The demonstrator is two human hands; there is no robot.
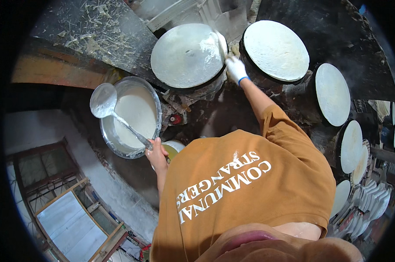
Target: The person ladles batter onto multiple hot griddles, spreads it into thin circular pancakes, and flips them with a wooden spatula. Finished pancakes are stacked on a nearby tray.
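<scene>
My left hand (157, 154), bare, grips the handle of a metal ladle (103, 100). The ladle's round bowl, coated with white batter, hangs over the rim side of a large metal pot (157, 108). Pale, smooth batter (137, 114) fills much of that pot. My right hand (235, 69) wears a white knit glove with a blue cuff and is at the right edge of a round griddle (174, 55). It holds a pale, blurred spreader (222, 44) against the griddle top. A thin whitish layer covers this griddle, with a thicker wet patch near the spreader.
More round griddles curve away to the right, the nearest (276, 50) bearing a whitish sheet. A dark counter (119, 36) strewn with dried batter scraps lies at upper left. Beside the pot stands a partly hidden bucket (174, 147). Stacked pale sheets (370, 199) are at lower right.
</scene>
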